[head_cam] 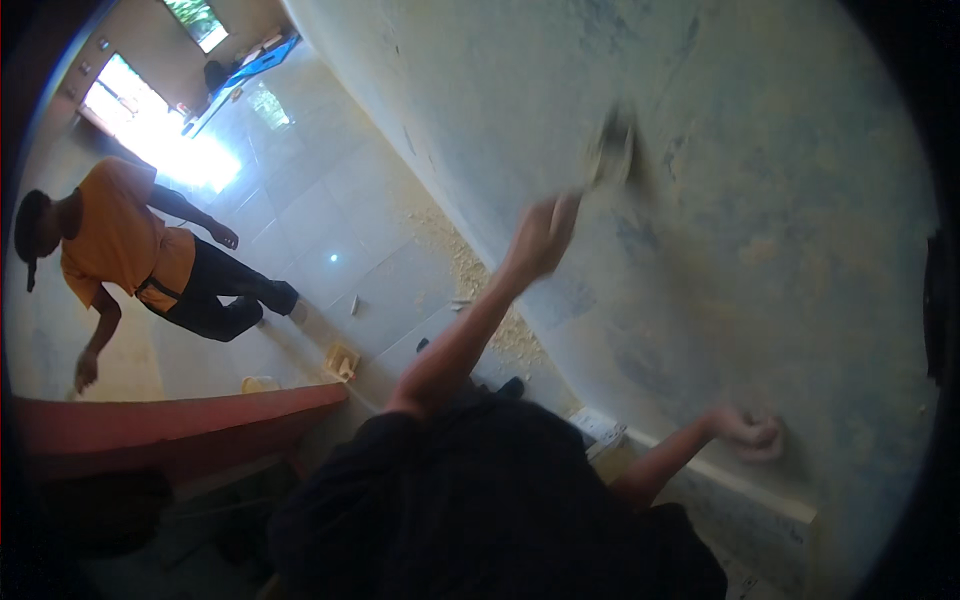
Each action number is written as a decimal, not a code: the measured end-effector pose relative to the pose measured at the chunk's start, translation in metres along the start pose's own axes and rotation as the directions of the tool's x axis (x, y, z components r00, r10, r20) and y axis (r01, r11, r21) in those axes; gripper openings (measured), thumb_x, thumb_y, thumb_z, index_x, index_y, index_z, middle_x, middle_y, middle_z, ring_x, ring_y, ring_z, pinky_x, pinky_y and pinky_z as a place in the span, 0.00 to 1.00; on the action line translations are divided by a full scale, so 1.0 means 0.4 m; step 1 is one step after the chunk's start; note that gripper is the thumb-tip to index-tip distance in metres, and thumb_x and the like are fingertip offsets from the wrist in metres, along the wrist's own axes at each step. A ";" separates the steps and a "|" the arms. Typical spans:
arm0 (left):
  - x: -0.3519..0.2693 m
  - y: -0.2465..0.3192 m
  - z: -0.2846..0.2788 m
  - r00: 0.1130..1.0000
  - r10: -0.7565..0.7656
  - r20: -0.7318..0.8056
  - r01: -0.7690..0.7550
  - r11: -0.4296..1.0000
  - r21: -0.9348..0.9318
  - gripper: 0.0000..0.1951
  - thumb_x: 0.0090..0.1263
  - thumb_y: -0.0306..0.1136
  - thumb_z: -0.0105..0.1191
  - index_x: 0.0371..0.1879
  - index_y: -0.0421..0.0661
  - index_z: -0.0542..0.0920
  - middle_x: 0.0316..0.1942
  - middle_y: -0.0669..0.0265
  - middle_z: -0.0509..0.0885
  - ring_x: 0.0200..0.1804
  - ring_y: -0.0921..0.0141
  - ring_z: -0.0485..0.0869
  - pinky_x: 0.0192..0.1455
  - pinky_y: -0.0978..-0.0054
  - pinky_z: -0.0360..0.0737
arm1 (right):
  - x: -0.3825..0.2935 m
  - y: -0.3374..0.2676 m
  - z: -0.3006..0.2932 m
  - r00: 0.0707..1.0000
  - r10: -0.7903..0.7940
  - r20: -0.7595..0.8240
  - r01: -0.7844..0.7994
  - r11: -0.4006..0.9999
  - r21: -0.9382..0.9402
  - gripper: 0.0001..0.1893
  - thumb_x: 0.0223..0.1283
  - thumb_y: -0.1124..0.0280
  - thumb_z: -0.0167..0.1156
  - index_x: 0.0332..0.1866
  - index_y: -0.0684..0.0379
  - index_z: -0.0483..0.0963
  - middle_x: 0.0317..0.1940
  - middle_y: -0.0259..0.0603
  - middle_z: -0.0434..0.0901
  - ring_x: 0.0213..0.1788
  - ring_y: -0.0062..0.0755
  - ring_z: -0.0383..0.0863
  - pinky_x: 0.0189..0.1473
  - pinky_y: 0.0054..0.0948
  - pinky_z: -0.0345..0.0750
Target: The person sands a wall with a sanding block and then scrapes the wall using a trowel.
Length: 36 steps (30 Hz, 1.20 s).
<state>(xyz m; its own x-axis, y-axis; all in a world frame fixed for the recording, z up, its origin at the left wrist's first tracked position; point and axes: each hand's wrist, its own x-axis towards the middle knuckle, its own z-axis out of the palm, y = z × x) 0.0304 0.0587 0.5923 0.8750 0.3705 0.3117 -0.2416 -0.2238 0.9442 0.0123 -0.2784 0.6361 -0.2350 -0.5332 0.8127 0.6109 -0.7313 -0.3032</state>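
My left hand (541,232) is raised to the wall and closed around the handle of a scraper-like tool (613,154). The tool's wide end is blurred and lies at or close to the wall; whether it touches cannot be told. Pale plaster with grey-blue and yellowish patches covers the wall (712,262). Lower right, my right hand (750,433) is near the wall, blurred, with fingers curled; whether it holds anything cannot be told.
Yellowish flakes (469,270) lie along the wall's foot on the tiled floor (322,202). A co-worker (131,232) in an orange shirt stands at left, behind a red ledge (187,416). A small box (341,362) sits near its end. A low ledge (739,487) juts out lower right.
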 end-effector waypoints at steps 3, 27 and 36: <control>0.079 0.243 -0.050 0.998 -0.012 -0.057 0.012 1.000 -0.011 0.29 0.76 0.56 0.34 0.21 0.43 0.70 0.13 0.70 0.68 0.16 0.78 0.68 0.18 0.74 0.65 | 0.028 0.034 0.008 0.964 -0.252 0.090 0.267 0.931 -0.251 0.10 0.61 0.72 0.49 0.24 0.60 0.64 0.15 0.32 0.65 0.16 0.20 0.61 0.17 0.23 0.59; -0.338 0.113 0.056 0.727 -0.504 0.466 0.653 0.717 -0.243 0.21 0.79 0.52 0.30 0.31 0.47 0.64 0.15 0.73 0.64 0.11 0.79 0.64 0.10 0.79 0.63 | 0.018 0.061 -0.023 0.986 -0.103 0.134 0.100 0.994 0.032 0.09 0.67 0.70 0.48 0.32 0.63 0.62 0.16 0.32 0.63 0.12 0.17 0.55 0.12 0.18 0.54; -0.322 0.055 0.092 0.766 -0.469 0.440 0.621 0.718 -0.315 0.23 0.79 0.51 0.30 0.27 0.46 0.64 0.11 0.76 0.62 0.09 0.81 0.60 0.10 0.82 0.57 | 0.019 0.047 -0.028 0.994 -0.029 0.101 0.024 0.998 0.057 0.11 0.66 0.68 0.51 0.31 0.62 0.62 0.16 0.32 0.63 0.12 0.18 0.57 0.11 0.18 0.55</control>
<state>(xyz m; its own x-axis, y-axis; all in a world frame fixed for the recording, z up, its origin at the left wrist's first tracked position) -0.0722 -0.0270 0.5689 0.9679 -0.0084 -0.2511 0.2378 0.3529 0.9049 0.0137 -0.3009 0.6309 -0.1749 -0.4657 0.8675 0.6472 -0.7183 -0.2552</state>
